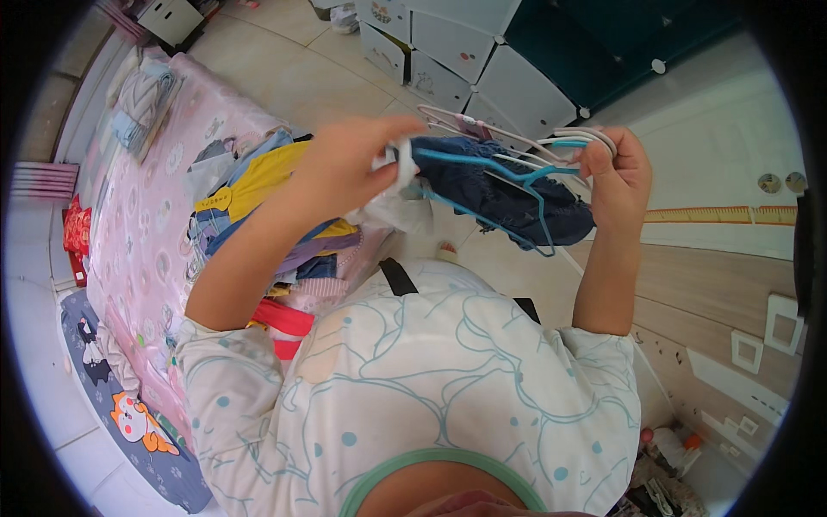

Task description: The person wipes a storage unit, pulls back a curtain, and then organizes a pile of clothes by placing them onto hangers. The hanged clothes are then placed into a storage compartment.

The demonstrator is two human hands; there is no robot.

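Observation:
Up in front of my chest, my right hand (618, 177) is closed round the hooked ends of several hangers. Among these are a light blue hanger (538, 177) and pale pinkish-white hangers (517, 140). A dark blue denim garment (491, 189) with frayed edges hangs on them, stretched sideways between my hands. At its left end, my left hand (353, 159) pinches a piece of white fabric (405, 165). More of this thin white cloth hangs below the fingers, slightly blurred. Whether the white cloth is joined to the denim, I cannot tell.
To the left, a bed with a pink patterned sheet (129, 250) bears a heap of clothes (258, 185) and a folded stack (142, 103). A white cube cabinet (439, 77) stands ahead. A pale wall with wooden panelling (724, 267) runs along the right.

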